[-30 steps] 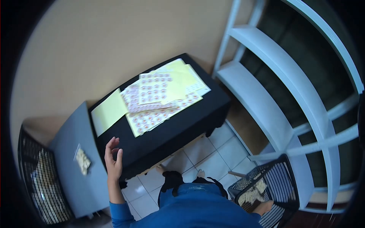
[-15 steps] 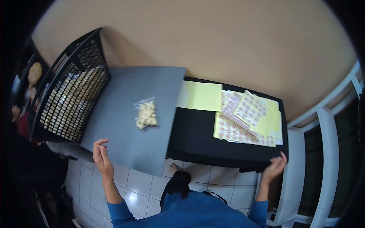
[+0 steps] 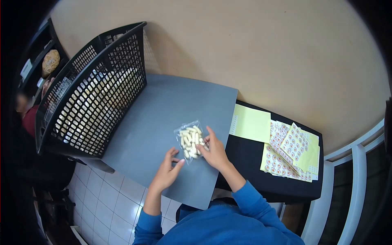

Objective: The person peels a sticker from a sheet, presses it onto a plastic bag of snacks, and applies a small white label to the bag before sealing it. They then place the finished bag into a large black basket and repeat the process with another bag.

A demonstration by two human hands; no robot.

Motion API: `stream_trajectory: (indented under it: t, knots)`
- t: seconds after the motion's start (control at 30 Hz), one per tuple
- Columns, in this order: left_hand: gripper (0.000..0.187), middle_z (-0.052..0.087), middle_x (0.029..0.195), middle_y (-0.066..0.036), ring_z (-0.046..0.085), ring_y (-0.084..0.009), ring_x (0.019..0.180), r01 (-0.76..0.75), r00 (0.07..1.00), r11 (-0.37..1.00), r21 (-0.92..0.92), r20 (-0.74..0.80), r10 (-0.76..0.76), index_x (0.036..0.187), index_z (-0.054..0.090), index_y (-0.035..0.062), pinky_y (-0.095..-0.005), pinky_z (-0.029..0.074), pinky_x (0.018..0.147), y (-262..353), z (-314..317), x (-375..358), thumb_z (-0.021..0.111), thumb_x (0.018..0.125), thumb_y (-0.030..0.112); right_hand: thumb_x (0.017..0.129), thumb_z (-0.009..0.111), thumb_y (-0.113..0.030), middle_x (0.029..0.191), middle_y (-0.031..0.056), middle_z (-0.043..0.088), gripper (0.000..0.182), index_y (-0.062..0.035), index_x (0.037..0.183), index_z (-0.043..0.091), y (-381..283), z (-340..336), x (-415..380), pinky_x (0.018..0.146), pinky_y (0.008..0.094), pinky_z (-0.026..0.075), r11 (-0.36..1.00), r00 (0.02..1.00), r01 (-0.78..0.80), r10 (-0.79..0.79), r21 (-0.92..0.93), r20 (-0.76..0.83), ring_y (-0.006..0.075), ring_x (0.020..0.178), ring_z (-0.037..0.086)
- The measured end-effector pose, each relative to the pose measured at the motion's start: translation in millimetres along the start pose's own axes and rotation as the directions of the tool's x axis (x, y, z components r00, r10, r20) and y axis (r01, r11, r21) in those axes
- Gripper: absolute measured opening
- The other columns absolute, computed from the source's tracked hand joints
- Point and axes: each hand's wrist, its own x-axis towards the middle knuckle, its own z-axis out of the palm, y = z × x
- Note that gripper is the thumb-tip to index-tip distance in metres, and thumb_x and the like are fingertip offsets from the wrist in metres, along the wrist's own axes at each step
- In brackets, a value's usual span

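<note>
Change noted: half a second before, both hands hung off the near edges of the tables, well apart, and the clear bag of pale pieces [image 3: 191, 141] lay untouched on the grey board. At this moment both had closed in on it.

- Right hand [image 3: 214, 150]: fingers on the bag's right edge, pinching or pressing it; the pictures did not show which for certain.
- Left hand [image 3: 168, 171]: fingers spread and apart, tips just beside the bag's lower left corner, holding nothing.
- Bag: flat on the grey board [image 3: 163, 118], near its right-hand side. Judged as handling of the bag just begun.

Surface and room:
- Black basket [image 3: 94, 90], tilted, at the board's left end, holding more pale bags.
- Black table [image 3: 253, 163] to the right, bearing a plain yellow sheet [image 3: 251, 123] and sticker sheets [image 3: 290, 151].
- Tan wall [image 3: 245, 49] behind; white tiled floor [image 3: 106, 196] below; white frame [image 3: 351, 163] at far right.
- Another person [image 3: 26, 114], partly seen, at far left.
</note>
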Motion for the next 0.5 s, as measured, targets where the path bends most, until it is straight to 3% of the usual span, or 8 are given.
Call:
stream_trajectory:
  t: [0.07,0.1,0.2,0.23,0.3,0.4,0.47,0.5]
  knots:
    - [0.059,0.04,0.121,-0.019,0.049,-0.019,0.098,0.003,1.0,0.996,-0.088,0.011,-0.002,0.127,0.022,-0.0032,-0.0291,0.042,0.077,3.5,13.5,18.7,0.054,0.083,0.02,0.077,0.06,-0.016,0.082,0.01,0.053,0.062,0.0033,0.126,0.027,8.1,-4.0,-10.2,0.075,0.0315,0.043,0.883,0.996,0.064,-0.029,0.465,-0.083,0.0168,0.079,0.056]
    - [0.063,0.038,0.123,-0.022,0.048,-0.0198,0.1,0.016,1.0,0.984,-0.175,0.021,-0.012,0.129,0.017,-0.0043,-0.0295,0.042,0.08,5.0,21.6,25.0,0.053,0.083,0.019,0.075,0.06,-0.001,0.086,0.0062,0.047,0.061,0.0036,0.125,0.026,9.8,-8.3,-17.2,0.075,0.023,0.042,0.807,0.997,0.04,0.01,0.589,-0.081,0.0115,0.085,0.052]
    - [0.061,0.041,0.121,-0.02,0.048,-0.0194,0.102,-0.009,0.999,0.877,-0.481,-0.049,-0.017,0.128,0.017,-0.0038,-0.0295,0.042,0.084,10.7,50.2,39.9,0.054,0.082,0.014,0.074,0.059,0.001,0.087,0.0055,0.045,0.061,0.0008,0.125,0.026,15.1,-22.5,-33.1,0.077,0.0235,0.042,0.671,0.971,0.187,-0.016,0.718,-0.238,0.0126,0.086,0.052]
    - [0.061,0.041,0.121,-0.02,0.048,-0.0194,0.102,-0.01,0.998,0.875,-0.484,-0.058,-0.02,0.128,0.017,-0.0038,-0.0295,0.042,0.084,17.3,58.0,44.0,0.054,0.082,0.014,0.073,0.061,0.002,0.085,0.0045,0.044,0.062,-0.0004,0.125,0.026,16.5,-28.5,-36.4,0.077,0.0225,0.041,0.648,0.968,0.205,-0.022,0.733,-0.251,0.0114,0.083,0.051]
    - [0.055,0.047,0.114,-0.015,0.049,-0.0174,0.101,-0.053,0.993,0.749,-0.66,0.043,0.109,0.124,0.026,-0.0016,-0.0294,0.042,0.084,35.0,72.0,49.8,0.056,0.08,0.007,0.072,0.062,0.001,0.085,0.0049,0.045,0.063,0.0006,0.124,0.027,18.9,-42.7,-41.4,0.075,0.0223,0.042,0.661,0.967,0.228,-0.066,0.715,-0.246,0.0112,0.081,0.052]
    - [0.047,0.051,0.105,-0.009,0.051,-0.0148,0.097,-0.206,0.975,0.748,-0.63,-0.073,0.208,0.118,0.033,0.0005,-0.0283,0.043,0.082,63.8,92.8,51.2,0.058,0.078,0.003,0.07,0.065,-0.003,0.086,0.005,0.046,0.065,0.0012,0.124,0.028,19.3,-76.7,-37.5,0.075,0.0233,0.042,0.677,0.946,0.316,-0.175,0.665,-0.272,0.0114,0.079,0.052]
    - [0.043,0.052,0.102,-0.007,0.051,-0.0135,0.096,-0.219,0.972,0.733,-0.644,-0.079,0.221,0.112,0.038,0.0025,-0.0277,0.042,0.084,78.3,103.5,50.0,0.061,0.075,0.003,0.07,0.066,-0.007,0.087,0.0054,0.048,0.068,0.0006,0.125,0.026,22.0,-98.0,-31.1,0.078,0.0247,0.041,0.645,0.932,0.336,-0.121,0.686,-0.343,0.0123,0.083,0.052]
    - [0.044,0.051,0.102,-0.007,0.051,-0.0134,0.096,-0.232,0.967,0.775,-0.589,-0.054,0.248,0.112,0.039,0.0029,-0.0276,0.042,0.083,83.3,107.8,48.4,0.061,0.074,0.003,0.073,0.064,-0.007,0.089,0.0058,0.05,0.059,0.0013,0.122,0.032,15.1,-106.1,-28.2,0.08,0.0242,0.04,0.527,0.933,0.317,-0.022,0.788,-0.36,0.0123,0.085,0.052]
